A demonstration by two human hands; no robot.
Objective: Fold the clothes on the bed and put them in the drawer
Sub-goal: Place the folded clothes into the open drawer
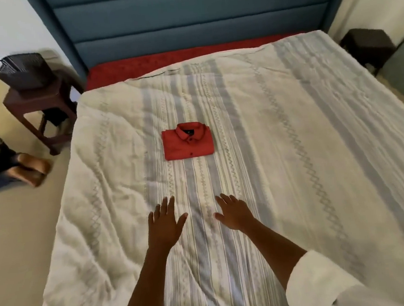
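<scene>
Now the big bed (293,145) has a red shirt (187,140) folded in its middle (collar on top). Nearer, the left hand (164,223) and right hand (233,213) reach out flat, fingers spread, holding nothing.

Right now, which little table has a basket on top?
The dark wooden side table left of the bed carries the black basket. The other side table, right of the bed, shows no basket.

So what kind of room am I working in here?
Most likely a home bedroom: a bed with a striped cover, a blue padded headboard and a small wooden side table beside it. A folded red shirt lies on the bed.
</scene>
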